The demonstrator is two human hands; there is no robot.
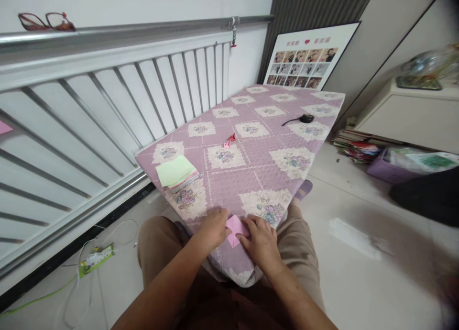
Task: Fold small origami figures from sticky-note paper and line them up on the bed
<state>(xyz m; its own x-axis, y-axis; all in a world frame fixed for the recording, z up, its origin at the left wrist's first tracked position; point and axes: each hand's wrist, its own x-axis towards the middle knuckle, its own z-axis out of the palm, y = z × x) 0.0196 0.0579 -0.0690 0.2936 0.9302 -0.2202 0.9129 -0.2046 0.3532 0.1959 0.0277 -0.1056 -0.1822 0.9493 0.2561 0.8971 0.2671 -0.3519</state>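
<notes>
A folded pink paper square [235, 227], turned like a diamond with crease lines, lies on the tablecloth near the table's front corner. My left hand [214, 228] holds its left side, thumb on top of the paper. From the right, my right hand [261, 237] grips the other side, its thumb pressing near the middle and fingers curled at the edge. Farther up the table sit two small folded paper pieces, one red [232, 137] and one pink [226, 144]. To the left is a stack of paper sheets [177, 171] with light green on top.
The purple floral tablecloth [229, 177] covers the table. A black tape measure-like object [306, 118] lies at its far right. A radiator [118, 100] borders the left. A power strip [96, 259] with cables is on the floor. A photo board [308, 57] leans behind.
</notes>
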